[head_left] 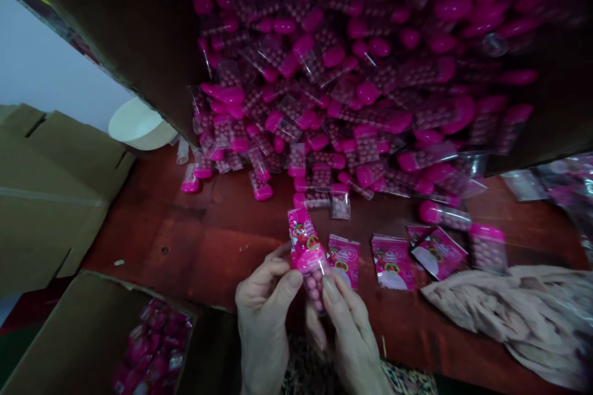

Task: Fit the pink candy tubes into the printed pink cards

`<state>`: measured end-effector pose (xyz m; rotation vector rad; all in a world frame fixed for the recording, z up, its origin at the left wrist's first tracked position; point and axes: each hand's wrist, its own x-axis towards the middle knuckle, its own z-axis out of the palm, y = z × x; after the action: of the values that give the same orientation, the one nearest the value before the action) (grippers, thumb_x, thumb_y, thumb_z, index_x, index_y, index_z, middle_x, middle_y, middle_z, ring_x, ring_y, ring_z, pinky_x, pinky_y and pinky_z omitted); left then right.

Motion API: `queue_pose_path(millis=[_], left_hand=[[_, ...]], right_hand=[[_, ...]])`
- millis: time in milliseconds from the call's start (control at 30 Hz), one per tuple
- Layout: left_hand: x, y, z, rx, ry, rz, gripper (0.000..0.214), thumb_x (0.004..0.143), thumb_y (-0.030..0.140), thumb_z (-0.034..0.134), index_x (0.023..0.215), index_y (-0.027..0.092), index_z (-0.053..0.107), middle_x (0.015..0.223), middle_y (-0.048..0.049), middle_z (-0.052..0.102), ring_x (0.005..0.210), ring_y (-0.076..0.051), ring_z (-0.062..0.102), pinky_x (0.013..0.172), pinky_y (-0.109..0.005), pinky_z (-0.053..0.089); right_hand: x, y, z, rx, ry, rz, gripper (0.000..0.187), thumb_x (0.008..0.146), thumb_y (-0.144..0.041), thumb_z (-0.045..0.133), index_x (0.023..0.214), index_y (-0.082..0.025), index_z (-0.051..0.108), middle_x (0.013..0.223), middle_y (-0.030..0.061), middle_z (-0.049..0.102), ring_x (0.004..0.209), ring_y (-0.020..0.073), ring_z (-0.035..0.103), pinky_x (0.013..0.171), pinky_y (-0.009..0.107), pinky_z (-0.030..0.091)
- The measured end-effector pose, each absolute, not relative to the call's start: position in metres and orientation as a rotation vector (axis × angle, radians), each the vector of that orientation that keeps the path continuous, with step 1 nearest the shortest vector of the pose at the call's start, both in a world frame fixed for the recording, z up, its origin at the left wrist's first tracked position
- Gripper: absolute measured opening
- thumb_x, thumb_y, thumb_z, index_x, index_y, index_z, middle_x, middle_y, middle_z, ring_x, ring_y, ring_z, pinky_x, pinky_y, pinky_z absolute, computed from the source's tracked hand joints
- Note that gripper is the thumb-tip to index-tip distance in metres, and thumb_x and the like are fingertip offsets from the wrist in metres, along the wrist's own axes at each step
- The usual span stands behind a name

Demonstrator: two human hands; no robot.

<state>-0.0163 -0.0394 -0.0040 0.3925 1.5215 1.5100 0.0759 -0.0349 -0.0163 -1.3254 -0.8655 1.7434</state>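
Close to the table's front edge, my two hands meet on a small clear candy container (314, 289) filled with pink balls. A printed pink sleeve (302, 231) sits over its capped upper end. My left hand (264, 305) pinches the sleeve's lower left edge between thumb and fingers. My right hand (345, 321) grips the container's clear body from the right. Just beyond my right fingers lies a stack of flat pink sleeves (343, 257), with a second stack of sleeves (393, 264) to its right. Loose sleeves (438, 253) overlap farther right.
A large tipped carton (162, 31) spills a heap of pink-capped candy containers (324, 111) onto the red table (194, 241). At lower left, an open box (69, 333) holds packed containers (152, 345). A crumpled cloth (514, 308) lies right; a pale bowl (139, 125) stands left.
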Motion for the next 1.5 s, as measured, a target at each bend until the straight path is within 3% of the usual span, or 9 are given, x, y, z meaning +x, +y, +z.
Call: queue_pose_path(millis=[167,333,467,633,800,900,1100,1333,1500], left_hand=[[-0.023,-0.041,0.0,0.667,1.701,1.447,0.008,0.072,0.018,0.066,0.071,0.021,0.072,0.089,-0.0043,0.071,0.099,-0.023,0.061,0.088,-0.032,0.046],[-0.035,-0.036,0.005,1.087,1.769,1.358,0.014,0.073,0.013,0.063,0.074,0.023,0.073,0.073,-0.0038,0.07,0.101,-0.026,0.06,0.09,-0.037,0.044],[-0.043,-0.03,0.013,1.222,1.675,1.291,0.018,0.073,0.01,0.061,0.075,0.022,0.074,0.066,-0.0036,0.068,0.097,-0.026,0.061,0.092,-0.039,0.042],[-0.052,-0.025,0.013,1.097,1.559,1.204,0.014,0.074,0.015,0.061,0.07,0.019,0.073,0.072,-0.0073,0.07,0.093,-0.026,0.062,0.083,-0.035,0.046],[-0.053,-0.018,0.005,1.088,1.537,1.186,0.016,0.071,0.012,0.059,0.057,0.018,0.065,0.059,-0.0023,0.062,0.063,-0.017,0.057,0.063,-0.027,0.045],[-0.049,-0.012,0.003,1.093,1.529,1.18,0.017,0.069,0.01,0.055,0.054,0.018,0.059,0.056,-0.0001,0.056,0.057,-0.014,0.051,0.057,-0.025,0.041],[-0.037,-0.011,0.0,1.018,1.604,1.199,0.017,0.065,0.012,0.054,0.05,0.018,0.052,0.052,0.0025,0.048,0.051,-0.011,0.042,0.05,-0.023,0.033],[-0.021,-0.016,-0.018,0.691,1.481,1.371,0.016,0.068,0.015,0.055,0.053,0.017,0.054,0.048,0.0049,0.046,0.048,-0.009,0.036,0.051,-0.022,0.032],[-0.013,-0.023,-0.025,0.513,1.426,1.262,0.014,0.068,0.015,0.059,0.054,0.016,0.06,0.051,0.0027,0.056,0.05,-0.01,0.046,0.054,-0.022,0.038]], right_hand=[[0.077,-0.031,-0.021,-1.238,-0.874,1.766,0.039,0.079,-0.057,0.053,0.082,-0.02,0.065,0.067,0.003,0.063,0.048,0.0106,0.052,0.039,0.017,0.045],[0.078,-0.03,-0.018,-1.304,-0.859,1.719,0.039,0.078,-0.056,0.056,0.083,-0.019,0.065,0.074,0.0051,0.066,0.067,0.0145,0.062,0.06,0.02,0.053],[0.077,-0.032,-0.022,-1.305,-0.89,1.683,0.038,0.081,-0.054,0.053,0.08,-0.018,0.064,0.069,0.0042,0.063,0.056,0.0126,0.059,0.045,0.018,0.05],[0.077,-0.033,-0.027,-1.265,-0.931,1.68,0.036,0.083,-0.052,0.051,0.077,-0.017,0.062,0.063,0.0022,0.059,0.041,0.0077,0.046,0.031,0.015,0.039],[0.08,-0.028,-0.023,-1.278,-0.936,1.676,0.037,0.082,-0.053,0.052,0.074,-0.018,0.06,0.065,0.0021,0.059,0.042,0.0079,0.046,0.033,0.016,0.04],[0.082,-0.025,-0.021,-1.277,-0.963,1.667,0.037,0.083,-0.053,0.051,0.073,-0.019,0.058,0.06,0.0002,0.055,0.041,0.0078,0.044,0.033,0.016,0.039],[0.083,-0.029,-0.027,-1.333,-1.042,1.558,0.035,0.085,-0.051,0.047,0.073,-0.019,0.056,0.053,-0.0038,0.046,0.037,0.0074,0.04,0.033,0.017,0.035],[0.083,-0.029,-0.023,-1.474,-1.313,1.152,0.03,0.086,-0.046,0.046,0.071,-0.021,0.055,0.051,-0.0042,0.045,0.041,0.0096,0.041,0.041,0.02,0.038],[0.08,-0.026,-0.015,-1.407,-1.077,1.385,0.032,0.086,-0.047,0.047,0.072,-0.02,0.056,0.046,-0.0059,0.043,0.036,0.0072,0.038,0.034,0.017,0.033]])
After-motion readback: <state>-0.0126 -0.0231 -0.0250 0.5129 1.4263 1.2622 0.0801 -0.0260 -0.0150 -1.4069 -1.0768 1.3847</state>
